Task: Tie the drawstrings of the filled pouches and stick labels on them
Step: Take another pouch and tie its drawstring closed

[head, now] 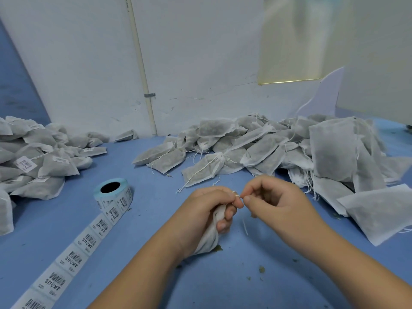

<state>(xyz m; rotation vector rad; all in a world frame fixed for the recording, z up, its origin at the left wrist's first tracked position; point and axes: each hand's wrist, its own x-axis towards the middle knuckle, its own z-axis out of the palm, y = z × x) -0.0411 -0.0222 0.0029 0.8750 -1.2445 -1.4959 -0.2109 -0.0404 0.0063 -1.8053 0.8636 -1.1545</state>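
A person's left hand (207, 216) gripped a white filled pouch (209, 238) at six o'clock on the blue counter (156, 166), its fingers curled tight round the gathered neck. The right hand (274, 204), just beside it at three o'clock, pinched the thin white drawstring (236, 193) between thumb and forefinger, its other fingers loosely curled. A loose end of string dangled below the pinch. Green crumbs (262, 269) lay scattered on the counter beneath the wrists. At eight o'clock a strip of barcode labels (73, 257) ran out from a label roll (113, 192) that sat at ten o'clock from the hands. Farther back, a heap of labelled pouches (33, 161) lay at nine o'clock. A larger pile of unlabelled pouches (278, 148), strings trailing, spread from twelve to three o'clock. A white wall (89, 63) with an upright pipe (140, 63) closed the scene behind.
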